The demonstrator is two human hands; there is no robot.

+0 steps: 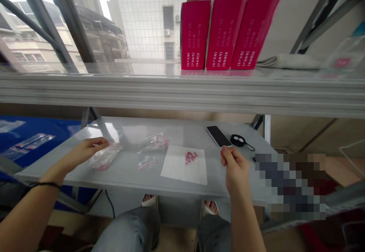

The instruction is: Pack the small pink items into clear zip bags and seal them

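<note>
My left hand (85, 153) lies on the grey shelf top (128, 130), its fingertips at the upper end of a transparent plastic bag (105, 157) holding pink contents. I cannot tell whether it grips the bag. My right hand (234, 170) is raised at the front right with its fingertips together and nothing visible in them. It is nearest to a black phone (218, 136) and a round black pouch on a cord (237, 141). Between my hands, a white paper sheet (184, 165) carries a small heap of pink tablets (191, 157). Two small zip bags (153, 142) (146, 162) lie left of it.
Above the work surface runs a grey shelf edge (182, 92) bearing several magenta boxes (225, 32) and a folded cloth (288, 61). A blue surface (34, 137) with flat packets lies to the left. A pixelated patch (291, 185) covers the right side.
</note>
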